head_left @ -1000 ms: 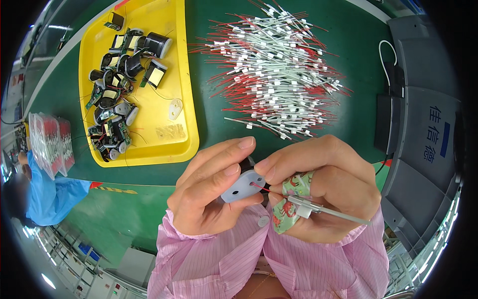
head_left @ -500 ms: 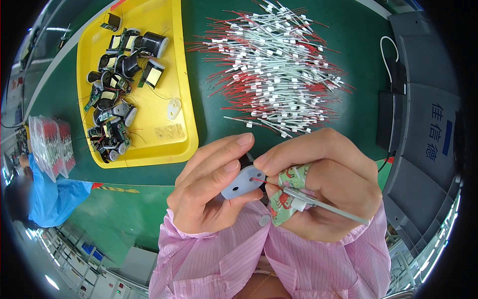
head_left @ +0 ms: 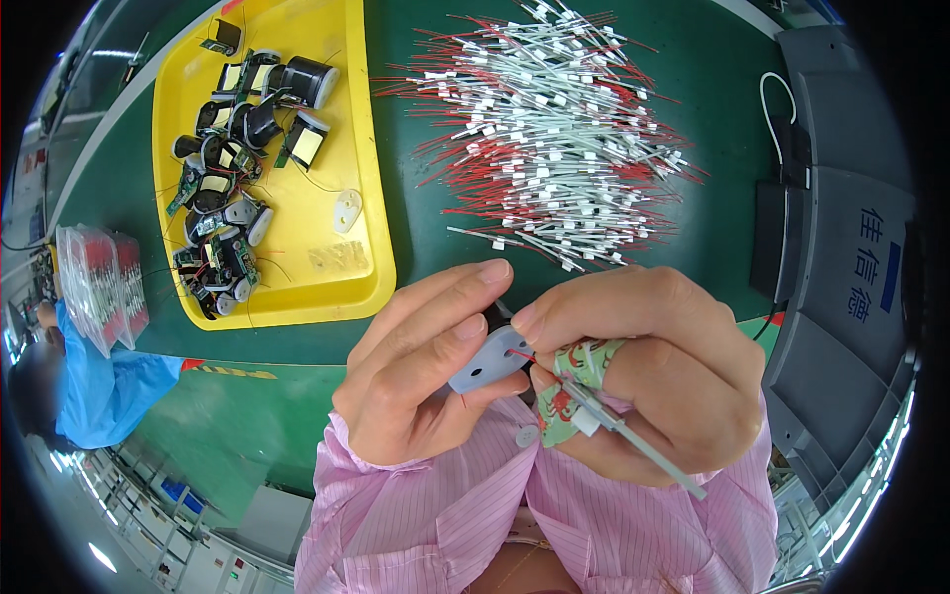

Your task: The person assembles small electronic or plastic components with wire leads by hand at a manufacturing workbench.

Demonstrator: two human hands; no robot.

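Observation:
My left hand [head_left: 416, 376] is closed on a small device with a white oval end cap [head_left: 491, 360]. The cap has several round holes and is turned toward my right hand; the black body behind it is mostly hidden by my fingers. My right hand [head_left: 673, 371], with green patterned tape wrapped round its fingers, pinches a wire lead [head_left: 643, 450]. This lead has a grey sleeve, a white tag and a thin red end. The red end reaches to one hole of the cap; how deep it sits cannot be seen. A thin red wire also hangs below the cap.
Beyond my hands lies a pile of similar leads [head_left: 554, 139] on the green table. A yellow tray [head_left: 380, 282] at the left holds several black devices [head_left: 312, 81] and a loose white cap [head_left: 346, 211]. Clear packs [head_left: 99, 287] stand far left, near a person in blue [head_left: 104, 386]. Grey plastic bins [head_left: 851, 257] line the right.
The grey tail of the lead has swung downward and slightly left. The device and my right hand have shifted a little to the right.

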